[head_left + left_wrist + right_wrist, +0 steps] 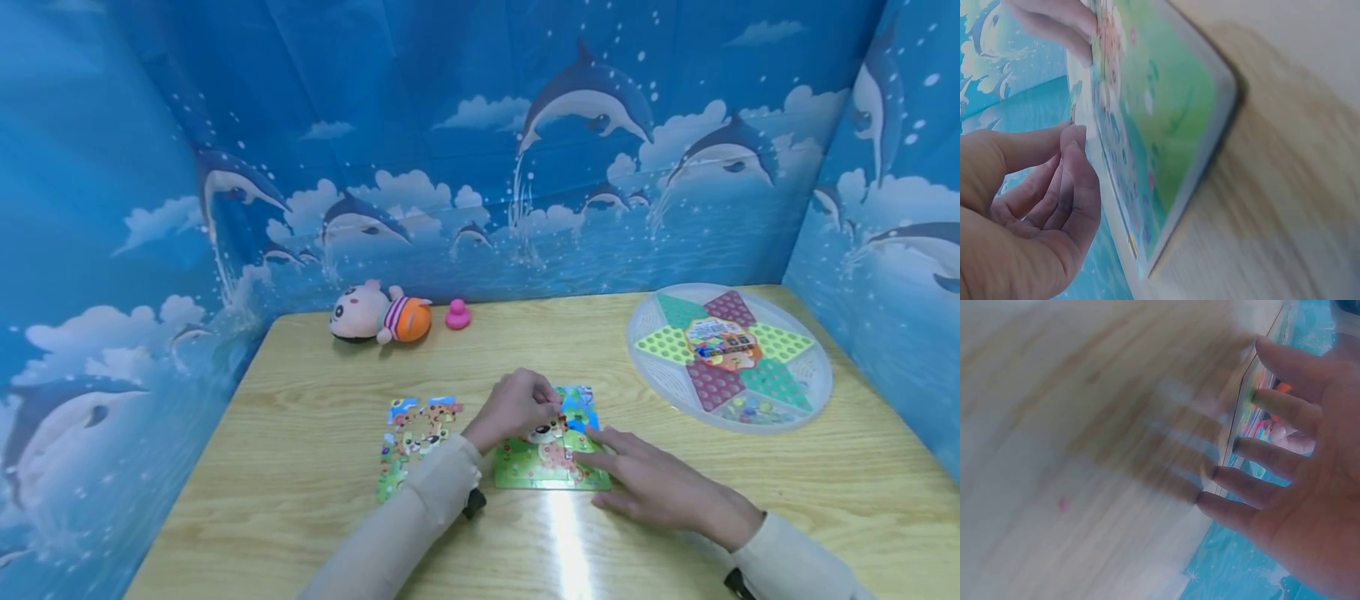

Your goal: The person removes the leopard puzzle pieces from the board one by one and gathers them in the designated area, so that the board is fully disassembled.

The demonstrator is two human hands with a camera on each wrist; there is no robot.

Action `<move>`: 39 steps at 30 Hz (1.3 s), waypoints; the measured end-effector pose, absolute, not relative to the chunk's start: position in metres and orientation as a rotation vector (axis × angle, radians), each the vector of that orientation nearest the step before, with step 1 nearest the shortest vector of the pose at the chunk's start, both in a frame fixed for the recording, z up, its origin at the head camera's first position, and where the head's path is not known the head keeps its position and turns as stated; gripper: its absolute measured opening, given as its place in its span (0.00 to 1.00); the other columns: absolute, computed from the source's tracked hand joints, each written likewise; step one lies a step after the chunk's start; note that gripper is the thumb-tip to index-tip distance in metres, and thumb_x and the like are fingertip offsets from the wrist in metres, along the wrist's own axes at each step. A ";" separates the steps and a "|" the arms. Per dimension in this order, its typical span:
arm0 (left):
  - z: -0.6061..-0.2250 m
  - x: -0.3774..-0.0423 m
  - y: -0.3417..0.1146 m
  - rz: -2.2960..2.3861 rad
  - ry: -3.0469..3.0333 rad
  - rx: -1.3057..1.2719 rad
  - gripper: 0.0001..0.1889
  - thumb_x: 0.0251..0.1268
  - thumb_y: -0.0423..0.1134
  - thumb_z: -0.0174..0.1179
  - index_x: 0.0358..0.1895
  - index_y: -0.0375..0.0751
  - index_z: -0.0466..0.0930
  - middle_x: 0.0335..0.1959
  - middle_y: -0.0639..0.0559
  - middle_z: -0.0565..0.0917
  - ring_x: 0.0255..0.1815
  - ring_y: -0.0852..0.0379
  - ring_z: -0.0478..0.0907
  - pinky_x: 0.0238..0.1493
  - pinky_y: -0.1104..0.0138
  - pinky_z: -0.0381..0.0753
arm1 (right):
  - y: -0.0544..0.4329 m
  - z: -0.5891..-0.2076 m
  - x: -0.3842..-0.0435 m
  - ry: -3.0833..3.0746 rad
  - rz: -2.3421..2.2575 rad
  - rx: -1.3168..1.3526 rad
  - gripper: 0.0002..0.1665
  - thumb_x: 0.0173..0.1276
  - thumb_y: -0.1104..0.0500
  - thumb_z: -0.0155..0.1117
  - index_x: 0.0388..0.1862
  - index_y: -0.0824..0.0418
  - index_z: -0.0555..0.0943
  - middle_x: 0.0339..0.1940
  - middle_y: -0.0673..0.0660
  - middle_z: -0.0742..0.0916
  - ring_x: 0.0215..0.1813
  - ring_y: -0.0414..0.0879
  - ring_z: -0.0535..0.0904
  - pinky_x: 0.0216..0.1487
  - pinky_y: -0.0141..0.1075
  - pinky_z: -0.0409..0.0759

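Note:
A jigsaw puzzle board (534, 475) with a cartoon animal on green grass and blue lies flat on the table. Over its upper left part is my left hand (517, 404), thumb and index fingertips pinched together. Between those fingertips in the left wrist view is a thin puzzle piece (1075, 100), mostly hidden. My right hand (652, 483) rests at the board's right edge, fingers spread and fairly straight, fingertips touching it. To the left lies a set of loose puzzle pieces (393, 475) with a similar animal picture, partly covered by my left forearm.
A plush doll (408, 320) lies at the back left of the wooden table (285, 467), beside a small pink toy (457, 315). At the back right is a round Chinese checkers board (768, 387). Dolphin-print curtains (450, 125) enclose the back and sides.

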State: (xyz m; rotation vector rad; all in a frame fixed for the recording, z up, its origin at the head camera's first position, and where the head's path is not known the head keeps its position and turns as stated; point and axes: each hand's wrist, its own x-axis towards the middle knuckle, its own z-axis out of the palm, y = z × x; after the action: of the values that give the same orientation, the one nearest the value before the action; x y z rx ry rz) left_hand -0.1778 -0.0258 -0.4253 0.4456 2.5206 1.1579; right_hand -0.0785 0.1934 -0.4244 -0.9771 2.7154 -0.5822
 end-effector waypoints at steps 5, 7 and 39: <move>-0.421 -0.177 -0.040 1.167 2.531 0.439 0.02 0.62 0.35 0.71 0.33 0.45 0.87 0.28 0.58 0.84 0.30 0.60 0.80 0.32 0.69 0.81 | 0.194 -0.424 -0.078 2.718 -0.588 -0.977 0.30 0.69 0.51 0.69 0.68 0.59 0.78 0.74 0.71 0.69 0.72 0.73 0.65 0.66 0.66 0.68; -0.421 -0.177 -0.046 1.160 2.546 0.435 0.02 0.62 0.36 0.71 0.32 0.45 0.87 0.28 0.58 0.84 0.30 0.60 0.79 0.31 0.68 0.81 | 0.194 -0.424 -0.078 2.717 -0.589 -0.980 0.30 0.69 0.51 0.69 0.68 0.59 0.78 0.74 0.70 0.69 0.72 0.73 0.65 0.66 0.66 0.68; -0.423 -0.180 -0.136 1.103 2.554 0.136 0.02 0.67 0.34 0.67 0.36 0.41 0.84 0.30 0.49 0.83 0.29 0.55 0.81 0.31 0.65 0.82 | 0.194 -0.425 -0.077 2.715 -0.590 -1.002 0.31 0.70 0.50 0.69 0.68 0.59 0.77 0.74 0.70 0.70 0.72 0.72 0.65 0.66 0.65 0.68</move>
State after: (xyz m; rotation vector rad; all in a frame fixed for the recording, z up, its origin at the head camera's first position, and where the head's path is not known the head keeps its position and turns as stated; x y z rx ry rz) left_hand -0.1798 -0.1360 -0.4226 0.1360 2.5542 1.1029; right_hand -0.0771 0.1938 -0.4248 -1.0023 2.7147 -0.5896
